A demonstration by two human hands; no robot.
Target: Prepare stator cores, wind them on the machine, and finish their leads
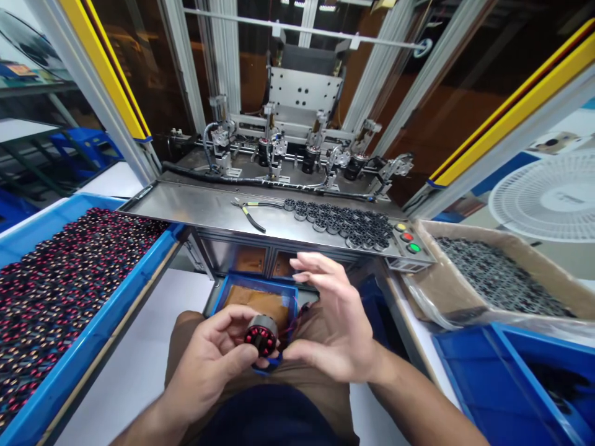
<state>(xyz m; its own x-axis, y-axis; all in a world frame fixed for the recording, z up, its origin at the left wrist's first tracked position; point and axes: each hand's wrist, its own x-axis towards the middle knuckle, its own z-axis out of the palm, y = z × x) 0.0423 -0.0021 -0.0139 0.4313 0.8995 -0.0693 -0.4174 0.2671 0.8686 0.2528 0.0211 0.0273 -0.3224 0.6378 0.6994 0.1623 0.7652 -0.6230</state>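
Between the thumb and fingers of my left hand [216, 350] is a small round motor [261, 333], grey around its rim with red and black parts on the face turned toward me. My right hand [337, 319] is just to the right of it, fingers spread and thumb apart, with nothing in its grasp. Both hands are above my lap. Below them sits a blue bin [292, 296] with a brown bottom, partly hidden by the hands. Thin reddish wires show near the right hand; where they lead I cannot tell.
Black round motor housings [346, 222] and cutting pliers [251, 214] lie on the metal ledge [186, 201], before a machine with several stations. Red-and-copper stators fill a blue tray [88, 365] at left. Right are a button box [409, 238], a carton [446, 285] of grey parts and a fan [553, 195].
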